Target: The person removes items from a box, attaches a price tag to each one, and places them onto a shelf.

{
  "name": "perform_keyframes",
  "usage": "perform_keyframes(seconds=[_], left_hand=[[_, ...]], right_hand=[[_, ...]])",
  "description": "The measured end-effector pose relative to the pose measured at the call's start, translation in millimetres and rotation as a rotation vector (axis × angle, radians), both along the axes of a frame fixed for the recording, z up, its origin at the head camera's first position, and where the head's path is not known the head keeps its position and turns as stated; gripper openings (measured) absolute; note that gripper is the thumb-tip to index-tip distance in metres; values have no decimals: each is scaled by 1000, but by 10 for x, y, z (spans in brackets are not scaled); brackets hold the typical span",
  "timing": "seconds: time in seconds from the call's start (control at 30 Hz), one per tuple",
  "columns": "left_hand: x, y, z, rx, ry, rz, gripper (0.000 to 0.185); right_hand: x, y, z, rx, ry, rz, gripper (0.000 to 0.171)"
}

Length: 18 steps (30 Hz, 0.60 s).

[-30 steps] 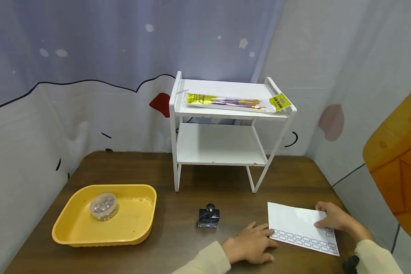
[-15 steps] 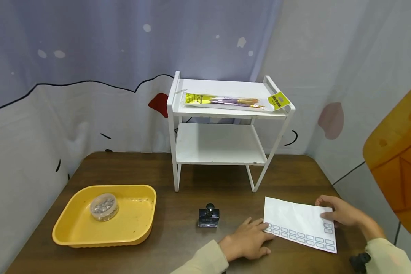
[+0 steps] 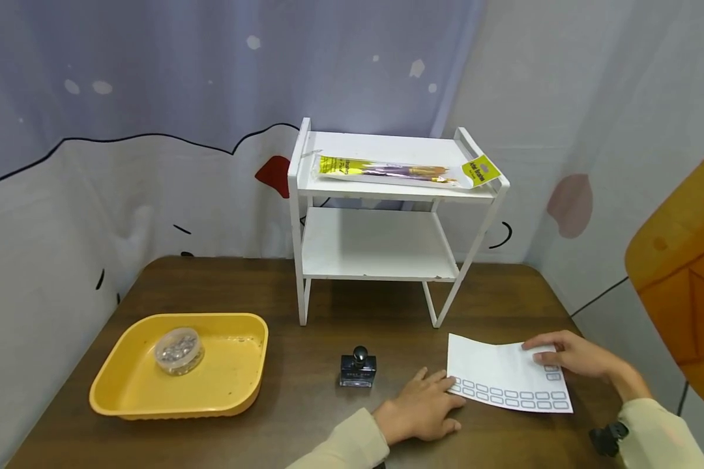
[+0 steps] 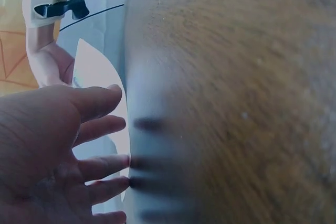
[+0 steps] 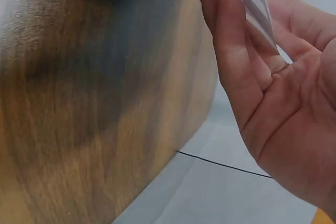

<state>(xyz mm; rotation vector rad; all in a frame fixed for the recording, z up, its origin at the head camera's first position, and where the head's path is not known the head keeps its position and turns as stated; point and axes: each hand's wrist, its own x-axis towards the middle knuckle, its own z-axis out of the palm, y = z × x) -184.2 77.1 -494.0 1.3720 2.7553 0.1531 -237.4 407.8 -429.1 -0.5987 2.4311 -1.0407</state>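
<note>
A white sheet of sticker labels [image 3: 504, 378] lies at the front right of the brown table [image 3: 211, 286], with rows of small outlined labels along its near edge. My right hand [image 3: 563, 357] pinches its far right corner. In the right wrist view the sheet's edge [image 5: 252, 1] runs between the fingers [image 5: 226, 40] and the palm. My left hand [image 3: 425, 407] rests flat on the table, its straight fingertips touching the sheet's left edge. The left wrist view shows those fingers [image 4: 100, 127] spread beside the sheet [image 4: 94, 72].
A small dark bottle with a round cap [image 3: 358, 370] stands just left of my left hand. A yellow tray [image 3: 234, 384] at the front left holds a clear round tub of beads [image 3: 178, 350]. Behind stands a white two-tier shelf [image 3: 381, 251], a brush packet [image 3: 399, 172] on top.
The sheet has slid a little left and away from me, turning so its near edge runs more level. My right hand moved with it; my left hand followed its left edge.
</note>
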Motion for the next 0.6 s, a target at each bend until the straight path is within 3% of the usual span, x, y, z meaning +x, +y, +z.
perform_keyframes(seconds=[0.27, 0.37, 0.6], left_hand=[[9, -28, 29, -10, -1, 0, 43], [13, -27, 24, -7, -5, 4, 42], [24, -32, -28, 23, 1, 11, 44]], right_hand=[[-146, 32, 32, 29, -75, -19, 30], [-166, 44, 50, -8, -163, -10, 34], [-129, 23, 124, -116, -275, 46, 39]])
